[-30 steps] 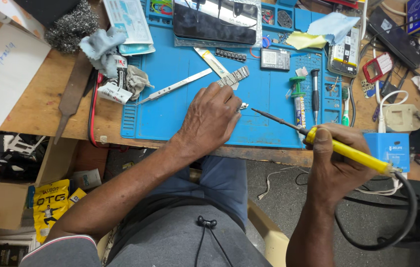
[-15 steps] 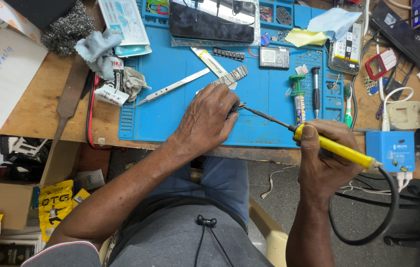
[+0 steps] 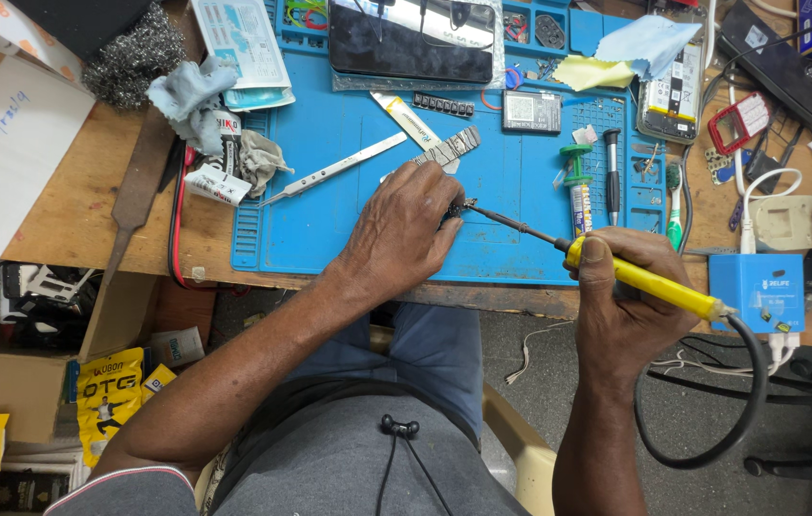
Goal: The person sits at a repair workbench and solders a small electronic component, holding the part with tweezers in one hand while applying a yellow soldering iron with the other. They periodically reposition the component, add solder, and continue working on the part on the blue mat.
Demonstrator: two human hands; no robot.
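Note:
My right hand (image 3: 628, 298) grips a yellow-handled soldering iron (image 3: 650, 283) whose dark metal tip points left and touches a small dark part (image 3: 455, 207) on the blue work mat (image 3: 330, 229). My left hand (image 3: 404, 229) rests palm down on the mat, its fingertips pinching that small part beside a ribbed metal strip (image 3: 448, 148). What lies under the palm is hidden. The iron's black cable (image 3: 748, 401) loops down off the bench edge.
Steel tweezers (image 3: 334, 169) lie left of my left hand. A phone (image 3: 413, 38) lies at the mat's far edge, with a small chip module (image 3: 531, 111) and green-capped tube (image 3: 577, 182) nearby. A blue box (image 3: 767, 291) sits right. Rags, steel wool and paper crowd the wooden bench (image 3: 72, 210).
The iron's tip has moved left and closer to my left hand's fingertips, now touching the small part. My left hand has stayed in place on the mat.

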